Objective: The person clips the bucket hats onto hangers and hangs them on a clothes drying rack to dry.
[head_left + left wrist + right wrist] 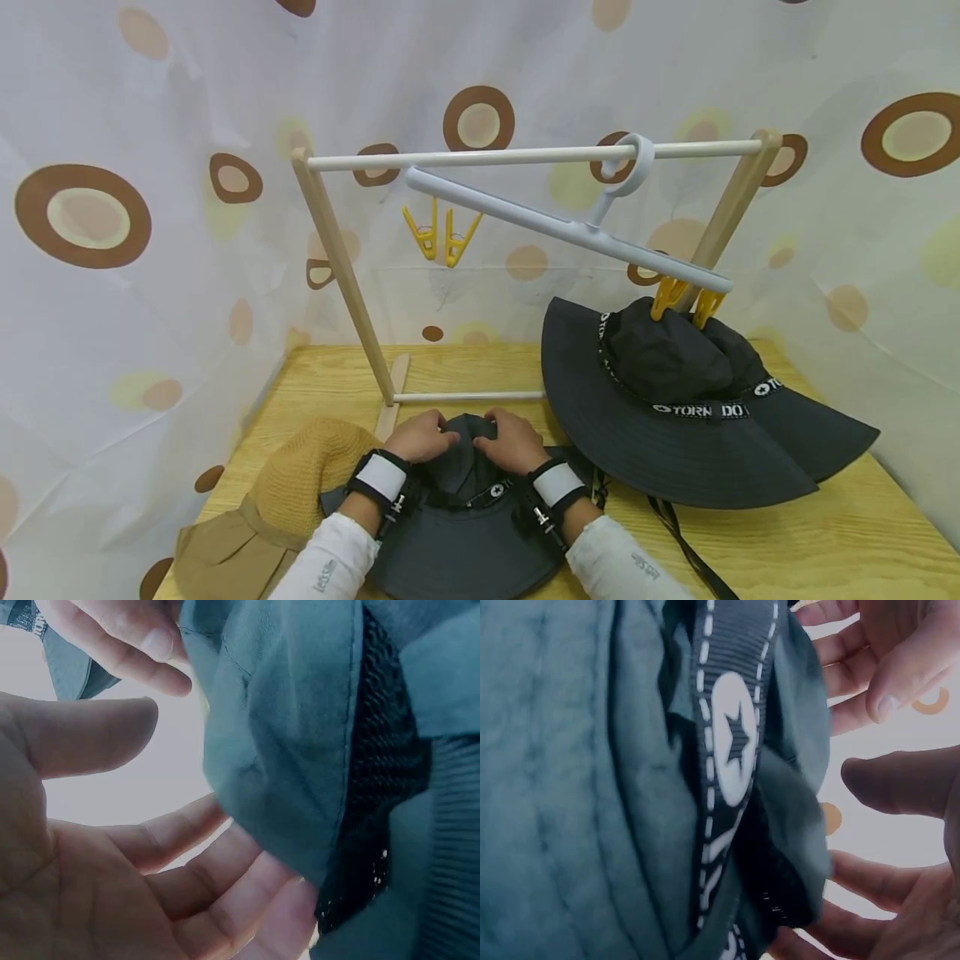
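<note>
A dark grey wide-brim hat (468,533) lies on the table with its crown upward and a printed black band (735,742) around it. My left hand (422,437) is at the left of the crown. In the left wrist view its fingers (217,892) touch the cloth, while the thumb stands apart from it. On the other side is my right hand (513,439), its fingers (870,885) against the crown and its thumb off the cloth. Neither hand pinches the hat. Some fingertips are hidden behind the crown.
A tan hat with a woven crown (288,475) lies at the left. A rack with a white rail (525,156) holds a tilted white hanger (525,218). Two yellow clips (427,237) hang at its left; others grip a second dark hat (675,367) at the right.
</note>
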Tool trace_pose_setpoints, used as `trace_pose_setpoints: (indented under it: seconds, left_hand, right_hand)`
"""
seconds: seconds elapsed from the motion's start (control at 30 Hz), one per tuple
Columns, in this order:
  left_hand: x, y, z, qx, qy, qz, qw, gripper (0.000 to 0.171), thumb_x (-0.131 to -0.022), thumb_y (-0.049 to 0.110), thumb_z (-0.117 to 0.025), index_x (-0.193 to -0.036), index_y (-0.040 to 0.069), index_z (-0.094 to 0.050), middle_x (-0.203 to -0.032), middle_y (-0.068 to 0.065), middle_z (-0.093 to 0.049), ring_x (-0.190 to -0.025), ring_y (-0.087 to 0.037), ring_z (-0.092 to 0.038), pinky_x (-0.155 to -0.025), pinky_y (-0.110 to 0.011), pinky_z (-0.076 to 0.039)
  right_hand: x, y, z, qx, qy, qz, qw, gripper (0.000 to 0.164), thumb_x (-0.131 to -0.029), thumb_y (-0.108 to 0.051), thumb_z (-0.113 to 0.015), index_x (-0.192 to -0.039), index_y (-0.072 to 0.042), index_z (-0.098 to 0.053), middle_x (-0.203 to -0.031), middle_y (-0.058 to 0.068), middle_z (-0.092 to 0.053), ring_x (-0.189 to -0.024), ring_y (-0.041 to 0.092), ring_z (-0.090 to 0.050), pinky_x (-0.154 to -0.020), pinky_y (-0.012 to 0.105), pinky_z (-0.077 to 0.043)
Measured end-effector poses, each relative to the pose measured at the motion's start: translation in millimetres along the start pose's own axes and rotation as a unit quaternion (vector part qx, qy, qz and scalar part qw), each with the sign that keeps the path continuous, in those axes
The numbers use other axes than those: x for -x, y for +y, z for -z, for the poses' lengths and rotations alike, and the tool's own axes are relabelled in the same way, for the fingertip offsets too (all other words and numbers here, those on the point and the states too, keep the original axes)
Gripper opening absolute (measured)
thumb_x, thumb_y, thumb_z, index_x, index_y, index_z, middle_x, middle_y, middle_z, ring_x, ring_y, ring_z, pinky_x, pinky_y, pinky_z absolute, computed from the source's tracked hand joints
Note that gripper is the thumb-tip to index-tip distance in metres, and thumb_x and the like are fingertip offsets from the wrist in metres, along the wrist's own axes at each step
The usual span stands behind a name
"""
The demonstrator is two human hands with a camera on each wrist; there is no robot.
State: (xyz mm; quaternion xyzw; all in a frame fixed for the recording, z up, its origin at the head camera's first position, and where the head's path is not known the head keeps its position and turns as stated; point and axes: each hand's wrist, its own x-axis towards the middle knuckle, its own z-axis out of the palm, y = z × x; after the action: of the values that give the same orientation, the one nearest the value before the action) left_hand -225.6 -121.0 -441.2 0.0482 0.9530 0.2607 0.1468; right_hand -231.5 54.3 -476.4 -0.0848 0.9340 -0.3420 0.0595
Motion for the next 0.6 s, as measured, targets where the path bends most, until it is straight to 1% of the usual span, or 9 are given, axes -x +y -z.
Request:
trace_pose_setpoints:
  seconds: [0.17,0.3,0.4,0.5,0.6]
  left_hand:
    - [-2.9,-2.3,-3.0,0.001,0.011,-0.001,0.9999,0.034,-0.093,0.023,-0.065,-0.116,-0.002,-0.066,-0.115,-0.018,-0.070,-0.096,-0.028,-0.066,-0.083,-0.042,-0.053]
    - [-6.0,-3.9,-5.5,0.008,0.018,-0.001,0.9998,0.029,-0.091,0.019,-0.067,-0.113,0.000,-0.067,-0.113,-0.017,-0.070,-0.094,-0.027,-0.066,-0.080,-0.042,-0.053]
    - [-6.6,-4.0,-7.9,0.013,0.027,-0.009,0.9995,0.024,-0.090,0.014,-0.068,-0.109,0.001,-0.068,-0.107,-0.015,-0.071,-0.088,-0.024,-0.065,-0.075,-0.038,-0.052]
    - [-2.4,-3.6,-8.8,0.022,0.040,-0.025,0.9987,0.017,-0.089,0.011,-0.066,-0.103,0.002,-0.069,-0.097,-0.013,-0.070,-0.080,-0.021,-0.061,-0.067,-0.034,-0.049]
    - [6.3,-2.2,-6.7,0.035,0.051,-0.043,0.9972,0.012,-0.091,0.009,-0.063,-0.098,0.003,-0.069,-0.091,-0.011,-0.068,-0.074,-0.018,-0.058,-0.062,-0.031,-0.045]
  right_hand:
    - [-2,4,-2,-0.016,0.014,0.001,1.000,0.040,-0.089,-0.022,-0.073,-0.124,-0.005,-0.065,-0.119,0.017,-0.068,-0.105,0.037,-0.064,-0.082,0.055,-0.048]
    - [-3,4,-1,-0.016,0.025,0.003,1.000,0.035,-0.087,-0.019,-0.074,-0.119,-0.006,-0.068,-0.111,0.014,-0.069,-0.099,0.031,-0.065,-0.078,0.048,-0.049]
    - [-1,5,-1,-0.022,0.035,-0.001,0.999,0.031,-0.086,-0.017,-0.074,-0.114,-0.006,-0.070,-0.103,0.012,-0.069,-0.092,0.028,-0.064,-0.073,0.043,-0.047]
    - [2,7,-1,-0.044,0.036,0.002,0.998,0.027,-0.087,-0.016,-0.072,-0.112,-0.005,-0.071,-0.100,0.013,-0.069,-0.088,0.027,-0.064,-0.071,0.040,-0.047]
    - [7,11,1,-0.086,0.034,0.013,0.996,0.023,-0.089,-0.015,-0.070,-0.109,-0.003,-0.071,-0.101,0.015,-0.069,-0.089,0.029,-0.065,-0.074,0.039,-0.049]
